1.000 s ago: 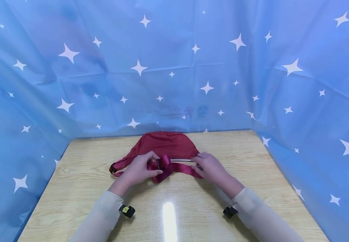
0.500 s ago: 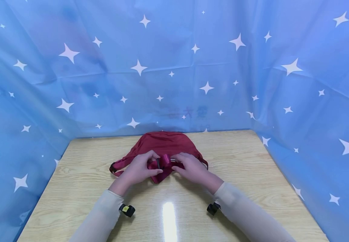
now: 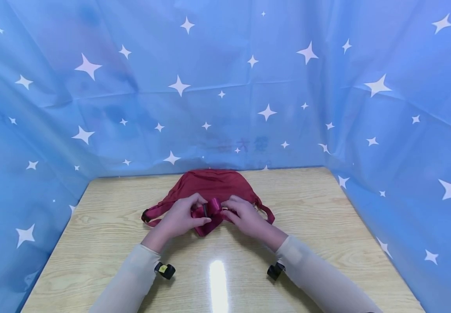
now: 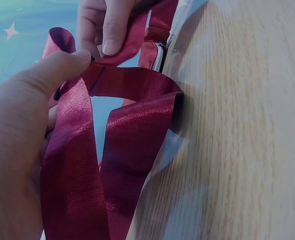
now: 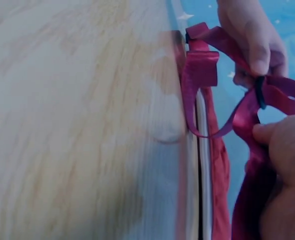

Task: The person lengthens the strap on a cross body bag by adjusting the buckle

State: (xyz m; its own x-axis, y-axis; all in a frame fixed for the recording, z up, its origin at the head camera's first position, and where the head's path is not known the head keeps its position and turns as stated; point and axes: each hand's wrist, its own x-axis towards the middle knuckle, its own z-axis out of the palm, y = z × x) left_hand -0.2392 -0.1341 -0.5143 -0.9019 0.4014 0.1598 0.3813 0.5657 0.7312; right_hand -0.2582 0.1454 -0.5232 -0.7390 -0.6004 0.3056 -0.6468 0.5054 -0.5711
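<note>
Left hand (image 3: 183, 215): thumb and fingers clamped at the black slider (image 5: 260, 93), with the crimson strap (image 4: 75, 155) passing through it. Right hand (image 3: 245, 217): thumb and fingers pinch the strap just beside the slider; the right fingertips are near the left ones, apart by a short run of strap. The red bag (image 3: 217, 184) lies on the bench (image 3: 327, 208) just beyond both sets of fingers. Its pale zip line (image 5: 206, 175) runs near the right fingers, on the bench side of the strap.

Risks (judgement). The strap stands in loose, partly folded loops about the left fingers; a fold drawn into the slider could jam it or set a twist. If the left fingers slacken while the right ones pull, the slider could tip or ride along with the webbing. A pull on the wrong layer could tighten a loop rather than feed it; which layer the right fingers hold is hard to tell. A hard tug could also drag the bag toward the hands.

Against the frame 1.0 s ago: the right fingers are then well out along the strap, to the right; now they are close beside the left. A strap loop shows beyond the right hand, where that hand was. The left fingers' grip looks unchanged.
</note>
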